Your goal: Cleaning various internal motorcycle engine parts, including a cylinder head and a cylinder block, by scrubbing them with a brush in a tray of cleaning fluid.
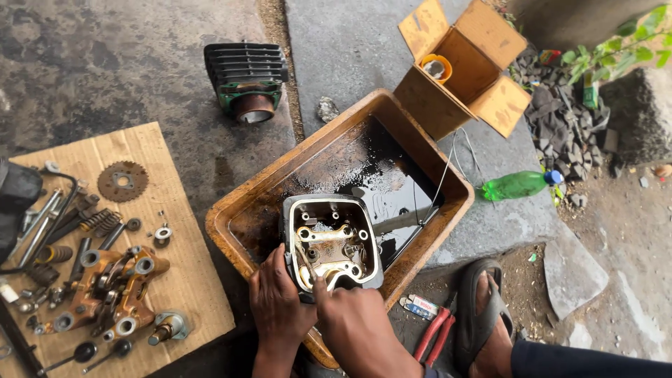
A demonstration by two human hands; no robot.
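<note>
Cylinder head (334, 246) is sitting tilted in the oily wash tray (238, 210), left hand (278, 302) gripping its near edge, right hand (355, 323) pinching something thin inside it. Steadying it firmly seems wise. Red pliers (435, 333) are lying right of the right hand.

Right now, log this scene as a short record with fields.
left hand: grips the side of the cylinder head
right hand: on the head's near edge, a finger reaching inside
head position: tilted in the oily wash tray, above dark liquid
cardboard sheet: carries a sprocket, rocker carrier, springs, small tools
ground: finned cylinder, open carton, green bottle, red pliers
</note>
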